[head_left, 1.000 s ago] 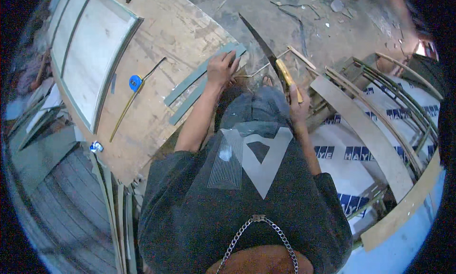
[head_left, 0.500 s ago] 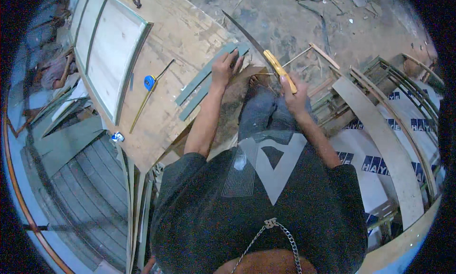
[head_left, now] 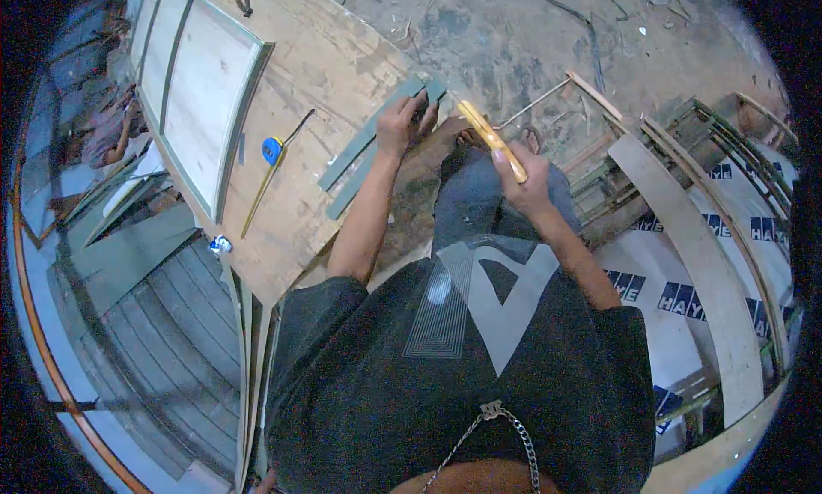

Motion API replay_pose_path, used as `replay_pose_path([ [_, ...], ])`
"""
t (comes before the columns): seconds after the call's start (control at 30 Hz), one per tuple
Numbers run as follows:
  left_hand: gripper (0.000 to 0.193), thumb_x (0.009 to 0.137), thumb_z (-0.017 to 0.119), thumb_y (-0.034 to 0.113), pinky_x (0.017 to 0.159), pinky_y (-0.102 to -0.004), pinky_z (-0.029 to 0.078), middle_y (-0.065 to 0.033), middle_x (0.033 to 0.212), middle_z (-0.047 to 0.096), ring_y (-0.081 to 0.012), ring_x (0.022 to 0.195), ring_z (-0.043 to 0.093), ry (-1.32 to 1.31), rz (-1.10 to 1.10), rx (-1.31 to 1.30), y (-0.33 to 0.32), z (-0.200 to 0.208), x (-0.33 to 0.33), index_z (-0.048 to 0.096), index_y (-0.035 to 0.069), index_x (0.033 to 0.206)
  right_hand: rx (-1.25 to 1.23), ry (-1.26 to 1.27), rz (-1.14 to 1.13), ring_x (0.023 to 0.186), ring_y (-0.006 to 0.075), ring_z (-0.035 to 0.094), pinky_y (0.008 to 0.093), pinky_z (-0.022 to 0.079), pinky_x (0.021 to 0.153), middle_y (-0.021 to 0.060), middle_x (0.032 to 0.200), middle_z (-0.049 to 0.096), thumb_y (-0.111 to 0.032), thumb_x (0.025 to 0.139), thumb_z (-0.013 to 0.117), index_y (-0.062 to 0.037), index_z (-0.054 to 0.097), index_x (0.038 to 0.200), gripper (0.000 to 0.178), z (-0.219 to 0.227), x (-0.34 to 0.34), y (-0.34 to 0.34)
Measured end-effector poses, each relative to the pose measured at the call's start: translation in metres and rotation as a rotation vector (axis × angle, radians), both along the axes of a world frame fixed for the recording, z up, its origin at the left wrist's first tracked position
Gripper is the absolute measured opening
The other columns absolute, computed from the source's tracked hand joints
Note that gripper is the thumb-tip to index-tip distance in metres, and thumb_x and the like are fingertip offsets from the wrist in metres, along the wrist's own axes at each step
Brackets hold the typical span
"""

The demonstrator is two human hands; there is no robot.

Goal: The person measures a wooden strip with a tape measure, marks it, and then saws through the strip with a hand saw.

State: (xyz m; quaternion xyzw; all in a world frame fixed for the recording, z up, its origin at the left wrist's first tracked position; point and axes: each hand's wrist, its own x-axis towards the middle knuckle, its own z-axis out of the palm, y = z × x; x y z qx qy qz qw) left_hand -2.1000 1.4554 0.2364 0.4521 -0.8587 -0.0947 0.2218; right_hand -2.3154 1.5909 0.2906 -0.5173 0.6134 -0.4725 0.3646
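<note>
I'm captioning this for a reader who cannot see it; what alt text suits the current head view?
A right hand grips a yellow handle, while the left hand rests on two gray-green strips near the edge of a wooden board. Farther left on the board lie a blue tape measure and a framed white panel.

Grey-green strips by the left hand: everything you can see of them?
There are two strips, long, narrow, flat and straight-edged, in dull grey-green. They look like painted wood or board; the material can't be confirmed. They lie roughly side by side on the plywood tabletop, near its edge, slanting from lower left to upper right, with a gap between them at the near ends. The left hand appears to rest on them toward their far ends, hiding part of their length.
</note>
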Motion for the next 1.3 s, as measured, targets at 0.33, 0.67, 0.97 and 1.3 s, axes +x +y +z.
replay_pose_path([
  [0.33,0.025,0.075,0.072,0.026,0.046,-0.0330,0.047,-0.0071,0.068,0.058,-0.0218,0.054,0.059,0.023,-0.056,0.015,-0.003,0.009,-0.001,0.064,0.007,0.091,0.021,-0.076,0.064,0.047,0.0270,0.054,0.0339,0.040,0.046,0.0125,0.056,0.049,-0.015,0.086,0.056,-0.0019,0.054,0.075,0.017,0.014,-0.007,0.006],
  [0.67,0.029,0.073,0.074,0.020,0.049,-0.0295,0.048,-0.0068,0.074,0.062,-0.0198,0.054,0.059,0.046,-0.006,0.074,0.001,0.009,-0.004,0.066,0.007,0.097,0.099,-0.077,0.110,0.049,0.0286,0.053,0.0353,0.040,0.047,0.0132,0.058,0.048,-0.015,0.083,0.057,-0.0024,0.052,0.072,0.017,0.016,-0.018,0.022],
  [0.97,0.027,0.072,0.074,0.016,0.051,-0.0289,0.049,-0.0071,0.075,0.062,-0.0191,0.057,0.061,0.004,-0.031,0.081,0.000,0.004,0.000,0.069,0.009,0.097,0.162,0.039,0.147,0.048,0.0323,0.050,0.0395,0.039,0.046,0.0134,0.057,0.048,-0.019,0.078,0.060,-0.0058,0.049,0.067,0.020,0.034,-0.029,0.033],
  [1.3,0.019,0.072,0.073,0.014,0.042,-0.0298,0.042,-0.0079,0.060,0.057,-0.0194,0.047,0.055,-0.019,-0.139,0.051,-0.005,0.003,0.001,0.068,0.006,0.088,0.145,-0.115,0.186,0.045,0.0304,0.048,0.0382,0.035,0.044,0.0121,0.055,0.046,-0.011,0.077,0.059,-0.0031,0.051,0.068,0.014,0.034,-0.037,0.042],
])
